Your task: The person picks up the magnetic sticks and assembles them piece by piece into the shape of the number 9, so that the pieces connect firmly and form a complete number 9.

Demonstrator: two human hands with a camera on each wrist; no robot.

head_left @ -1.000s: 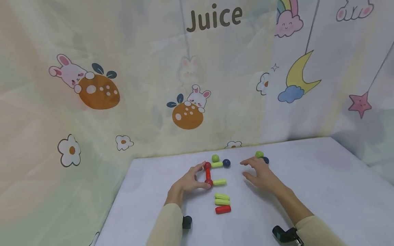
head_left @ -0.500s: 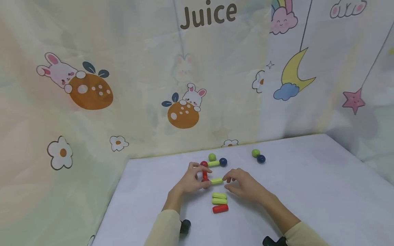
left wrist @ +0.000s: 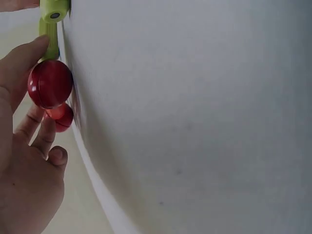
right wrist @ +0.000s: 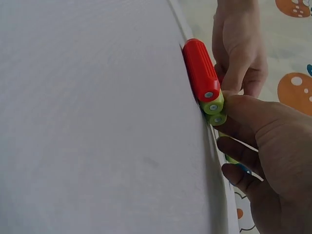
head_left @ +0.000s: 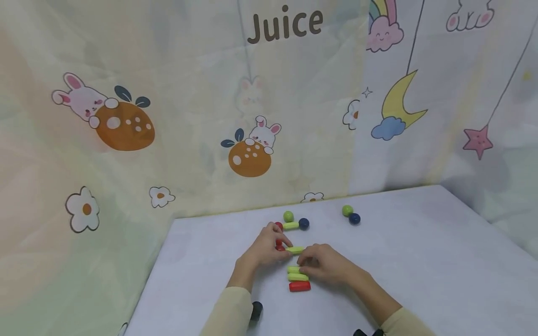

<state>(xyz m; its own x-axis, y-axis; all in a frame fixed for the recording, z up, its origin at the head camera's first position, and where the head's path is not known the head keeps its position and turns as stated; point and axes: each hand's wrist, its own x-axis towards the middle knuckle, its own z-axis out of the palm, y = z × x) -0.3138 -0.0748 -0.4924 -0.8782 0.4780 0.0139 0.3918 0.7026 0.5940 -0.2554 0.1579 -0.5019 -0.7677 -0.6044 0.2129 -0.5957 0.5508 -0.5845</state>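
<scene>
My left hand [head_left: 266, 245] pinches a green magnetic rod [head_left: 296, 250] close to the red ball [left wrist: 51, 83] it joins. A red rod links that ball to another red ball [left wrist: 62, 118], partly hidden by my fingers. My right hand [head_left: 325, 265] is at two loose green rods [head_left: 297, 277] lying side by side. Its thumb touches them while its index finger reaches behind, so a firm grip cannot be told. A loose red rod [right wrist: 201, 68] lies against the green pair, on the near side.
From the farther red ball, another green rod [head_left: 291, 226] leads to a dark blue ball [head_left: 304, 224]. A green ball [head_left: 288, 216] sits just behind. Farther right are another green ball [head_left: 347, 210] and dark blue ball [head_left: 354, 219] on the white table [head_left: 420, 261]. A printed cloth hangs behind.
My right hand has come from the balls at the back right to the loose green rods. My left fingers have shifted from spanning the red balls to pinching the attached green rod.
</scene>
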